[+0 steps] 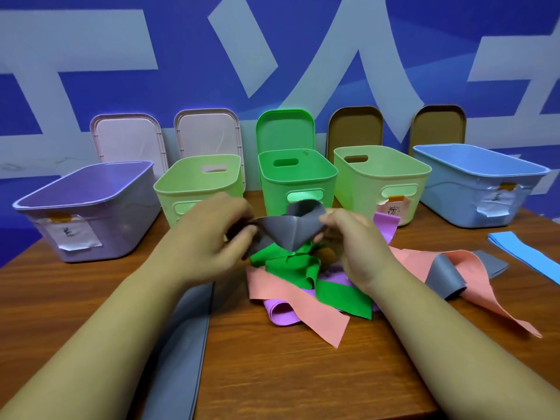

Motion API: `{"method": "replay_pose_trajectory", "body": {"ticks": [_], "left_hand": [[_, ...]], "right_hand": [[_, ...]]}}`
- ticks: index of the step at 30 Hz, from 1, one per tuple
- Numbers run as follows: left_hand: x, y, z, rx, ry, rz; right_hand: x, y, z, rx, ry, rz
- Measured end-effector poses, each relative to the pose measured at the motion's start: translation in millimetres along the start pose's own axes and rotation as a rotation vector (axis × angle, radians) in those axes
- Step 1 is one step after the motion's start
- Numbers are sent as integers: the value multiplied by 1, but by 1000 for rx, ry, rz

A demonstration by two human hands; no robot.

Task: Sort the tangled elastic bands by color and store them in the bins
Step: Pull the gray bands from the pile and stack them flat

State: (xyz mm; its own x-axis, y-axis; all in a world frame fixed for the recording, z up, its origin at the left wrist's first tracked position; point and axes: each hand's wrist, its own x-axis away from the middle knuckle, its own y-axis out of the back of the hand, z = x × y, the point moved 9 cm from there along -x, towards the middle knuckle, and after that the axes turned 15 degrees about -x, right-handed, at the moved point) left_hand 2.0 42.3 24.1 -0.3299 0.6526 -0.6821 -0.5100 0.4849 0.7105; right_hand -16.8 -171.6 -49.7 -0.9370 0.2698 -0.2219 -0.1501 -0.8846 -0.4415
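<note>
Hands meet over the table [303, 374]: left hand [212, 237] and right hand [354, 247] each pinch one side of a folded grey band [285, 228], lifted just above the tangle [288, 268] of green, pink and purple bands. Five bins stand in a row behind, the green bin [297, 180] nearest the hands. A second grey band [445, 274] loops over a pink strip to the right; a blue band [527, 250] lies near the table's right edge.
</note>
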Motion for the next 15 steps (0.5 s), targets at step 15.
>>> {"method": "replay_pose_trajectory", "body": {"ticks": [15], "left_hand": [[-2, 28, -27, 108, 27, -67]], "right_hand": [[5, 21, 23, 63, 149, -224]]}}
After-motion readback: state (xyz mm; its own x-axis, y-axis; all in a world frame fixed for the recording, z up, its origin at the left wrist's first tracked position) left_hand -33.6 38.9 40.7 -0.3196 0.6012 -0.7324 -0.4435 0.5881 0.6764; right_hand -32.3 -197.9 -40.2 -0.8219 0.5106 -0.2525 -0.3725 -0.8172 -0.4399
